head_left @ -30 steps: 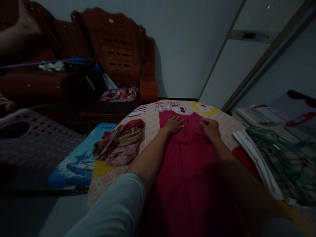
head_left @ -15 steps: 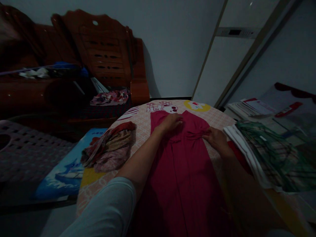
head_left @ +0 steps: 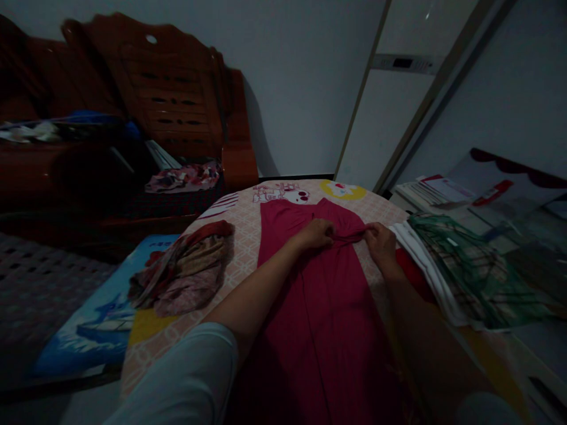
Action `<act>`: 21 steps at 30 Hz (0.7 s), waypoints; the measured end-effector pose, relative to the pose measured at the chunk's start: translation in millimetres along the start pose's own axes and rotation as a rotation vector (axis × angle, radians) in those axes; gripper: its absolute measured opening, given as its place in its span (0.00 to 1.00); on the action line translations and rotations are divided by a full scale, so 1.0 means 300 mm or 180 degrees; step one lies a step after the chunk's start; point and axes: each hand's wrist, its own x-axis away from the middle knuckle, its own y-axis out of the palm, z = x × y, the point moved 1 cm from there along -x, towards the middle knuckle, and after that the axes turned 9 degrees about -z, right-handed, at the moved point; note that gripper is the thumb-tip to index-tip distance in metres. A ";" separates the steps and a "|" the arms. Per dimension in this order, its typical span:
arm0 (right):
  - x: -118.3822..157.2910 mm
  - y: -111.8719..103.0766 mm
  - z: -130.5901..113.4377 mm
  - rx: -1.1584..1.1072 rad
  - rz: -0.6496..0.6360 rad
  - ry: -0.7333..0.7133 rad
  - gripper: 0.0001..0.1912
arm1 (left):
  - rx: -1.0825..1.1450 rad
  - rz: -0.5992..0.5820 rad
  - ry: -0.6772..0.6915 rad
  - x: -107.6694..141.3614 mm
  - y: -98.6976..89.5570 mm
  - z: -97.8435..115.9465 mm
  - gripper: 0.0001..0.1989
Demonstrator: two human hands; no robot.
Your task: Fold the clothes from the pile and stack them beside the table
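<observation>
A dark pink garment [head_left: 310, 319], perhaps a dress, lies spread lengthwise over the round table [head_left: 241, 251], its far end near the table's back edge. My left hand [head_left: 317, 234] pinches a fold of the cloth near the middle of its upper part. At the garment's right edge, my right hand [head_left: 379, 241] grips the same gathered fold between thumb and fingers. Creases run in the cloth between the two hands. The lower end of the garment runs out of view toward me.
Left on the table sits a crumpled reddish-brown cloth [head_left: 190, 268]. Folded white cloth [head_left: 432, 274] and green plaid cloth [head_left: 473, 271] lie at the right. A wooden bench [head_left: 177, 100] stands behind, and a blue picture-printed bag [head_left: 106, 313] is at the left.
My left hand has moved from lying on the cloth toward the right side and closed on a fold. My right hand still grips the edge. The view has shifted slightly right.
</observation>
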 end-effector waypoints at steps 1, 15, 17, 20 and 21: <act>-0.007 -0.006 -0.010 -0.0060 0.0083 -0.0077 0.13 | 0.0080 -0.0034 -0.0002 0.001 -0.013 -0.004 0.17; -0.224 0.056 -0.249 -0.0852 -0.0558 -0.1086 0.24 | 0.1488 -0.0709 -0.0345 0.076 -0.089 -0.088 0.06; -0.218 0.060 -0.191 -0.0971 -0.0241 -0.0548 0.22 | 0.1711 -0.0905 -0.0402 0.085 -0.099 -0.100 0.07; -0.186 0.072 -0.088 -0.0907 -0.0046 0.0052 0.18 | 0.1750 -0.0938 -0.0554 0.078 -0.102 -0.111 0.08; -0.174 0.079 -0.061 -0.0870 -0.0066 0.0134 0.18 | 0.1616 -0.0669 -0.0647 0.070 -0.101 -0.114 0.08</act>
